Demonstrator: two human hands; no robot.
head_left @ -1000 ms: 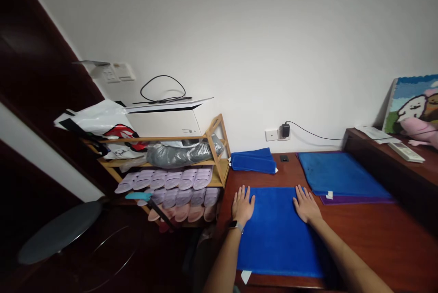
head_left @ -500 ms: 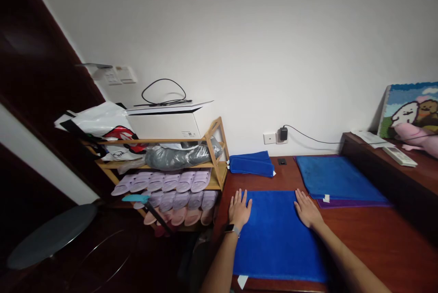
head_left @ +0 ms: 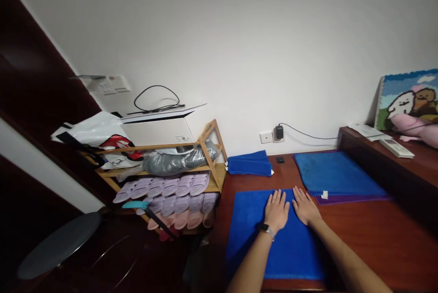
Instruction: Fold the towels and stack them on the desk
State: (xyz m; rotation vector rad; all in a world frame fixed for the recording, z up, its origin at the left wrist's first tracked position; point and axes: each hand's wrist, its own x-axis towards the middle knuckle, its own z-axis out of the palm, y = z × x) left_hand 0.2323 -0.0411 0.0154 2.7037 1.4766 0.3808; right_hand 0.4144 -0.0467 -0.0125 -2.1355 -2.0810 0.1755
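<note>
A blue towel (head_left: pixel 246 224) is spread flat on the brown wooden desk (head_left: pixel 362 243) before me. My left hand (head_left: pixel 277 211) lies palm down on the towel, a little right of its middle, fingers stretched out; a watch is on that wrist. Close beside it, my right hand (head_left: pixel 305 206) rests flat at the towel's right edge with its fingers extended. Neither hand grips anything. Behind the towel sits a small pile of folded blue towels (head_left: pixel 249 164). To the right, another blue towel (head_left: pixel 335 172) lies flat over a purple one (head_left: pixel 352 199).
Left of the desk stands a wooden rack (head_left: pixel 214 160) with rows of slippers (head_left: pixel 171 185), a white box (head_left: pixel 157 131) and a bag. A black plug (head_left: pixel 279 132) sits in the wall socket, its cable running right. On a raised ledge lie a remote (head_left: pixel 397 148) and a pink plush toy (head_left: pixel 415 129).
My left hand has slid right across the towel, from its left edge to near my right hand. The right hand stays at the right edge. The view has shifted slightly.
</note>
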